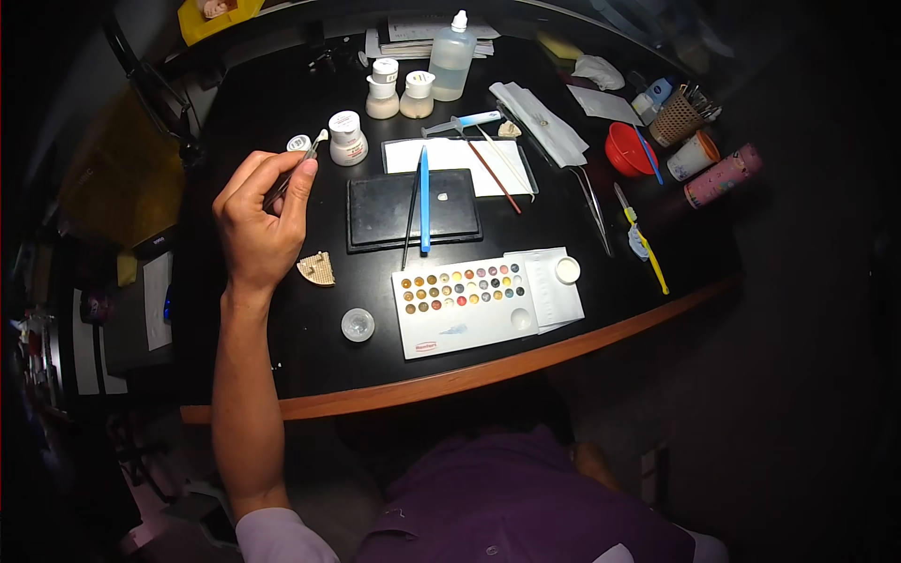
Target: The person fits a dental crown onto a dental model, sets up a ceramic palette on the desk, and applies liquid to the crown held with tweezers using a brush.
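Note:
My left hand (pixel 267 211) is raised over the left part of the table, fingers closed round slim tweezers (pixel 313 153). At their tip sits a small pale tooth-like piece (pixel 323 136). Just beyond stands a white-capped powder jar (pixel 348 139), with a smaller white lid (pixel 298 144) beside the fingers. Below the hand lies a beige dental model piece (pixel 317 268). My right hand is out of view; only a bit of the right forearm (pixel 593 464) shows by my lap. A black slab (pixel 375 211) carries a blue-handled tool (pixel 425 202), a dark brush and a small white piece (pixel 442 197).
A white palette (pixel 460 333) with several coloured wells lies near the front edge, a small clear cup (pixel 358 325) left of it. Behind are powder jars (pixel 383 89), a clear bottle (pixel 452 61) and a syringe (pixel 465 123). Rightward lie tweezers (pixel 595 211), a yellow-handled knife (pixel 643 239) and a red bowl (pixel 627 152).

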`<state>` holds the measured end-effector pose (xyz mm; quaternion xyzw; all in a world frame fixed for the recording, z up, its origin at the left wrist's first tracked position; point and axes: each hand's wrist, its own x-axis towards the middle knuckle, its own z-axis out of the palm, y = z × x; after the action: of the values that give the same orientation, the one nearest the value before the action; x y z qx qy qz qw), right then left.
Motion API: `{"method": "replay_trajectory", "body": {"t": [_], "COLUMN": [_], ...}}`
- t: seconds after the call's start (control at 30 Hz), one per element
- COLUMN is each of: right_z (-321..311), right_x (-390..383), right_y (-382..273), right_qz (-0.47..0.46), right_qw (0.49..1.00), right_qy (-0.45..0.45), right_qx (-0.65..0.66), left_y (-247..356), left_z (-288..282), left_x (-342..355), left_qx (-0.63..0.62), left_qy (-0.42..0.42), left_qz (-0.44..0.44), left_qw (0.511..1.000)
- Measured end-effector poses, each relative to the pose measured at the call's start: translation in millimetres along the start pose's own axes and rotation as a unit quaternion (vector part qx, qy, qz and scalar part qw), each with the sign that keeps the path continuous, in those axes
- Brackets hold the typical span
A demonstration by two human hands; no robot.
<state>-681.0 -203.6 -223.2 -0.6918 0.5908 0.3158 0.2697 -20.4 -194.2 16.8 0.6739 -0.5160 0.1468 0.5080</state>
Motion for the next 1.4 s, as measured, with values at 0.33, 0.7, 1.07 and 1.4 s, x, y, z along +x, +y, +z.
{"method": "replay_trajectory", "body": {"t": [0.33,0.7,1.07,1.4], "right_z": [-59.4,-40.1,-122.2,-164.4], "right_x": [13.9,30.4,-21.6,-26.9], "right_y": [-9.8,-17.1,-87.8,-142.6], "right_qz": [-0.166,-0.266,-0.344,-0.417], "right_qw": [0.969,0.962,0.932,0.892], "right_qy": [-0.173,-0.03,0.099,0.036], "right_qx": [0.062,0.049,-0.064,-0.17], "left_y": [1.9,6.9,15.0,5.8], "left_z": [-0.3,-1.6,-9.8,-2.6], "left_x": [-2.0,4.4,-0.6,-1.5], "left_qx": [-0.006,-0.019,-0.023,-0.03], "left_qy": [-0.001,0.004,-0.004,-0.023], "left_qz": [0.021,0.042,0.022,0.017], "left_qw": [1.0,0.999,0.999,0.999]}}
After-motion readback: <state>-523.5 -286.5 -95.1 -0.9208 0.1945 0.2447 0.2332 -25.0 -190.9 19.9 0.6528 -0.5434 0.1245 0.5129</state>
